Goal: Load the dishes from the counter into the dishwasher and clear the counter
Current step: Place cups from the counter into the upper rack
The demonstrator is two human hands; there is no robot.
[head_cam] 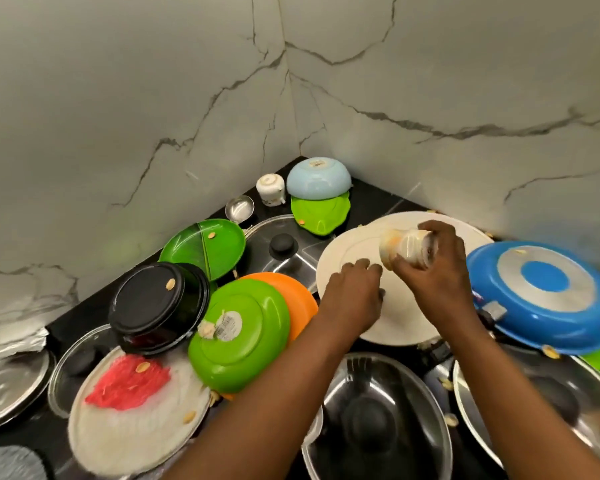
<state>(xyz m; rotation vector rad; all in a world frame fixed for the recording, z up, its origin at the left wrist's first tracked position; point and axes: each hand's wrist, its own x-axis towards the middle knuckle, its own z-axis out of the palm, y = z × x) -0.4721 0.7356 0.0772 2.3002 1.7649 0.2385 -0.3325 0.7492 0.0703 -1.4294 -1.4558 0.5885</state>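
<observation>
hands over the white plate in a crowded counter corner

head view: a small pale cup (pixel 406 250), blurred, is gripped in the right hand (pixel 433 268) and held above the large white plate (pixel 347 258). the left hand (pixel 355 289) is laid on the plate's near part with its fingers curled; whether the rim is pinched cannot be told. the plate is hemmed in by an upturned blue pan (pixel 548 296) at its right edge and by orange (pixel 300 303) and green (pixel 239 334) upturned bowls at its left. behind it a glass lid with a black knob (pixel 283 244) is seen, then a light blue bowl (pixel 319 178) stacked on a green one (pixel 319 213) in the corner where the marble walls (pixel 153 98) meet. steel lids (pixel 378 420) are packed along the near edge. little of the black counter (pixel 371 199) is left bare, only a strip by the corner.
</observation>
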